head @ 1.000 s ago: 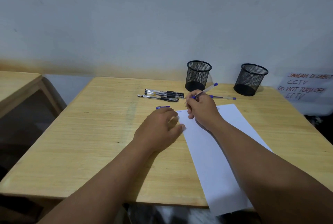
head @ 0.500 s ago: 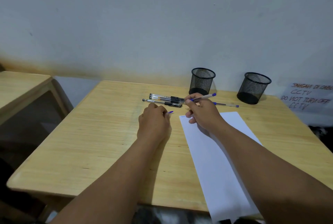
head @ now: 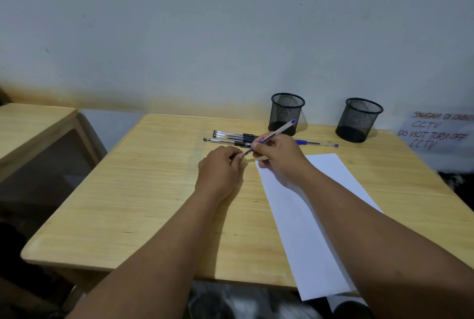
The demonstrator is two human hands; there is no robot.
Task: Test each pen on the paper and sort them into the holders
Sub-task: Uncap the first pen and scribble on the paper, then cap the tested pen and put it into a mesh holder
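Pen (head: 278,132) pinched in right hand (head: 278,154), left hand (head: 220,165) pinching its tip (cap, perhaps); two mesh holders (head: 287,113) apparently penless.

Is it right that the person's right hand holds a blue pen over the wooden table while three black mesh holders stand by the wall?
Not quite. The head view shows two black mesh holders by the wall, not three. The rest holds: the right hand grips the blue pen over the wooden table.

holders (head: 287,113) black mesh | paper (head: 307,216) white | table (head: 141,190) light wood (visible grain)
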